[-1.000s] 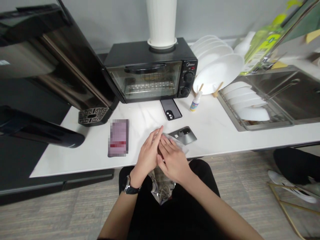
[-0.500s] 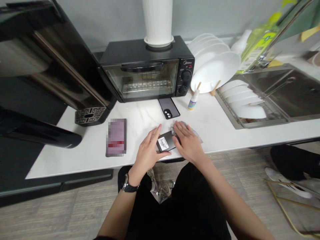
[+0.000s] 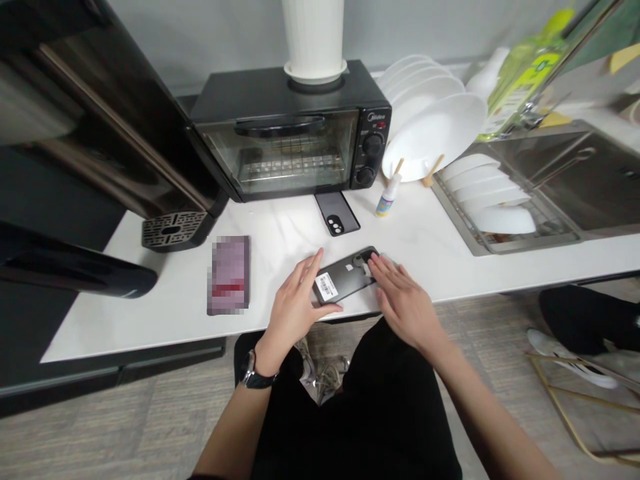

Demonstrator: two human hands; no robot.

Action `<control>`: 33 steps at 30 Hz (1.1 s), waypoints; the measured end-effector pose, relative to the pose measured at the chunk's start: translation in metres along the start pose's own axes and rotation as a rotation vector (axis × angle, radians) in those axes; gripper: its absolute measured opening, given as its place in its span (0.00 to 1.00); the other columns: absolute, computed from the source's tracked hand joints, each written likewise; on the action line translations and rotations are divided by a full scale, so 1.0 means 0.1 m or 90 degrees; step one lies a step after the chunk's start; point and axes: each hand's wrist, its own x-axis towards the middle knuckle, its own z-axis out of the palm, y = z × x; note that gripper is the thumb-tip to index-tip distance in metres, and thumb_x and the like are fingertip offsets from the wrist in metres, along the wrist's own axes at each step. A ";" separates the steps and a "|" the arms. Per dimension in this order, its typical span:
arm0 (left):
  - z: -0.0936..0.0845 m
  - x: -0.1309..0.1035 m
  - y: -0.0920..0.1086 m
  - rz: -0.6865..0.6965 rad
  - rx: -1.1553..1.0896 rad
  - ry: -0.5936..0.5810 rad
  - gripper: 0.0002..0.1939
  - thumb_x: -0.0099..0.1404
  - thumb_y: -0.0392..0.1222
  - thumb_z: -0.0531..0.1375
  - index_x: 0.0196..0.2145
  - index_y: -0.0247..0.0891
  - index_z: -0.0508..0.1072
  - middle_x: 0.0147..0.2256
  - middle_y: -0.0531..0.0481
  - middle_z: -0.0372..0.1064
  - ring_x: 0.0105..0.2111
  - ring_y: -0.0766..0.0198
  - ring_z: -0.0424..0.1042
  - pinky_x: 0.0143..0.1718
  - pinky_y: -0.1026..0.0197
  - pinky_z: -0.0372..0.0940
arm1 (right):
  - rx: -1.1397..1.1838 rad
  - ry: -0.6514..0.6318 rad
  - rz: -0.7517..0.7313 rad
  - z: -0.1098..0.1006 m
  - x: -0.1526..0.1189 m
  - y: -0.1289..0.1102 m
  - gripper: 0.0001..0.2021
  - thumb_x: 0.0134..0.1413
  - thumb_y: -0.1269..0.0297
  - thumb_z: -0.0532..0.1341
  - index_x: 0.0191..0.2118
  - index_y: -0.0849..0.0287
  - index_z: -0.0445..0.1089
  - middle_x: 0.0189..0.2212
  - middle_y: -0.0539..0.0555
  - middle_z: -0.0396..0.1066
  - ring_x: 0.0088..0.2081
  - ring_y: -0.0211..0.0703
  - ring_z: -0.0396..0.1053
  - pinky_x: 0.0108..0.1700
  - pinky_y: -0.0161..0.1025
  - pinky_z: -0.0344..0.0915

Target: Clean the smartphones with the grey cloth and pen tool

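A dark smartphone [image 3: 345,279] lies back up on the white counter, a white barcode label near its left end and its camera area at the right end. My left hand [image 3: 295,300] braces the labelled end, thumb along the near edge and fingers at the far side. Flat over the camera end is my right hand [image 3: 405,297], its fingers pressing a thin grey cloth [image 3: 390,259] that is mostly hidden under them. Behind the phone lies a phone case [image 3: 345,212] with a camera cutout. A small white spray bottle [image 3: 387,197] stands to its right.
A toaster oven [image 3: 290,147] with a white pot [image 3: 315,40] on top stands behind. Left are a blurred-out purple flat item [image 3: 230,273] and a black machine [image 3: 175,230]. Plates [image 3: 435,137] and a sink [image 3: 585,180] are at right. Someone's shoe [image 3: 570,357] shows lower right.
My right hand has slid right along the phone with the cloth, uncovering more of its back. My left hand stays at the labelled end.
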 end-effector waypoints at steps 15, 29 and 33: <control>-0.02 -0.04 -0.02 -0.022 -0.011 0.003 0.61 0.61 0.40 0.74 0.78 0.50 0.38 0.70 0.38 0.55 0.66 0.46 0.67 0.66 0.46 0.67 | 0.103 -0.025 -0.130 0.24 0.11 -0.59 0.27 0.70 0.67 0.53 0.71 0.67 0.57 0.74 0.69 0.55 0.75 0.56 0.55 0.74 0.62 0.58; 0.01 0.09 0.03 -0.042 -0.014 0.020 0.37 0.56 0.44 0.78 0.57 0.40 0.66 0.65 0.38 0.65 0.66 0.42 0.64 0.67 0.39 0.61 | 0.139 0.233 0.051 -0.02 0.08 0.14 0.19 0.73 0.69 0.51 0.59 0.52 0.74 0.56 0.54 0.80 0.55 0.48 0.80 0.59 0.45 0.77; 0.04 0.05 0.07 -0.136 -0.120 -0.020 0.32 0.65 0.40 0.70 0.61 0.47 0.61 0.52 0.48 0.77 0.48 0.51 0.80 0.49 0.50 0.73 | 0.186 0.332 0.076 -0.08 0.29 0.02 0.19 0.75 0.65 0.50 0.60 0.52 0.74 0.57 0.55 0.79 0.58 0.49 0.78 0.61 0.49 0.75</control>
